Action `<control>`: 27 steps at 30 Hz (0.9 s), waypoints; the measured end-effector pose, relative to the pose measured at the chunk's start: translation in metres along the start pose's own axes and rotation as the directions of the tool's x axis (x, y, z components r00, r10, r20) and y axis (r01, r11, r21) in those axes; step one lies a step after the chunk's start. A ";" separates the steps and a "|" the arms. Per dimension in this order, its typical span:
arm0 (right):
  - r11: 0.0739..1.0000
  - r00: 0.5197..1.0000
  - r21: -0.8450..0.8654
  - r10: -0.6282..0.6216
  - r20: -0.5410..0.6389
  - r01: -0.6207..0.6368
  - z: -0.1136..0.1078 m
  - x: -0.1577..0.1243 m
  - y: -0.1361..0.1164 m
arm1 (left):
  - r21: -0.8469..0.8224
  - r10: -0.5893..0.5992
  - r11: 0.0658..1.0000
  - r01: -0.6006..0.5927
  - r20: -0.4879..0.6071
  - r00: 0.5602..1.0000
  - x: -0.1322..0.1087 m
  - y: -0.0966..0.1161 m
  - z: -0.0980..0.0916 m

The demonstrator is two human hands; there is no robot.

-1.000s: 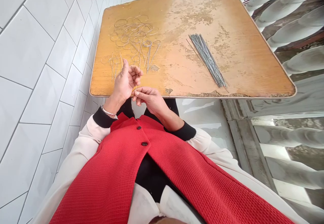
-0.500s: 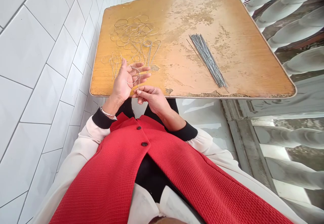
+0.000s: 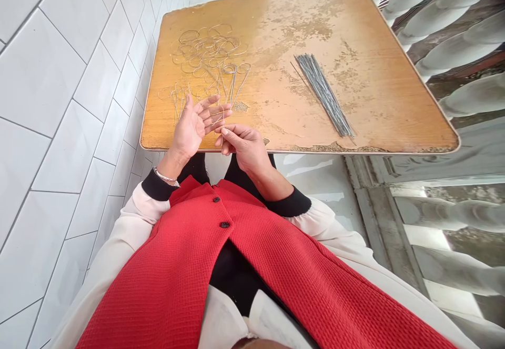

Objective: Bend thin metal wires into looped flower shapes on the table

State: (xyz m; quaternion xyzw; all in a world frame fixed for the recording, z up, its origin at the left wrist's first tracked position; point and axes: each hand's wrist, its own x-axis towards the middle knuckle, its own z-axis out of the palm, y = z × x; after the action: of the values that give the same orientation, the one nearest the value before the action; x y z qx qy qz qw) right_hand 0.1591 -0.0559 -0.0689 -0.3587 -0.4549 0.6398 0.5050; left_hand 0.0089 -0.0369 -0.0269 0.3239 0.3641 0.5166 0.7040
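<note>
Near the table's front edge, my right hand [image 3: 244,146] pinches a thin wire [image 3: 222,139] between thumb and fingertips. The wire's upper part runs up in front of the fingers of my left hand [image 3: 193,125], where its exact shape is hard to make out. My left hand is palm up, its fingers stretched out and apart, close beside the wire. Whether it touches the wire I cannot tell. Just beyond the hands lie several wires bent into loops with straight stems [image 3: 233,83], and behind them a tangle of looped wires [image 3: 211,49].
A bundle of straight grey wires [image 3: 325,96] lies on the right half of the worn wooden table [image 3: 276,17]. A white tiled wall [image 3: 55,128] runs along the left. White balusters [image 3: 445,33] stand at the right.
My right hand has shifted slightly right and up with the wire. The wire's loop, clear against my left fingers before, now shows less distinctly. My left hand has moved only a little.
</note>
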 end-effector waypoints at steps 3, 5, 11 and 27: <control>1.000 1.000 0.002 0.008 -0.030 -0.008 -0.002 0.001 -0.001 | 0.048 0.040 0.998 -0.040 -0.003 0.999 -0.002 -0.005 -0.009; 1.000 0.999 -0.011 0.017 -0.041 -0.018 -0.004 0.002 -0.002 | 0.100 0.071 0.993 -0.067 -0.030 0.997 -0.003 -0.009 -0.014; 0.995 0.995 -0.025 0.092 -0.026 -0.093 -0.007 0.003 -0.009 | 0.304 0.184 0.943 -0.133 -0.148 0.972 -0.004 -0.013 -0.015; 0.997 0.997 -0.077 0.009 -0.082 -0.015 -0.014 0.022 -0.025 | 0.416 0.260 0.897 -0.148 -0.227 0.939 -0.003 -0.012 0.003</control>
State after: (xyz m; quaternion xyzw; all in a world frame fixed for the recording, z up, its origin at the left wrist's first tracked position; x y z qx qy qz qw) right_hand 0.1746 -0.0295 -0.0499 -0.4068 -0.4562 0.6094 0.5049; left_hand 0.0173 -0.0428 -0.0348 0.4200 0.5186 0.5447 0.5079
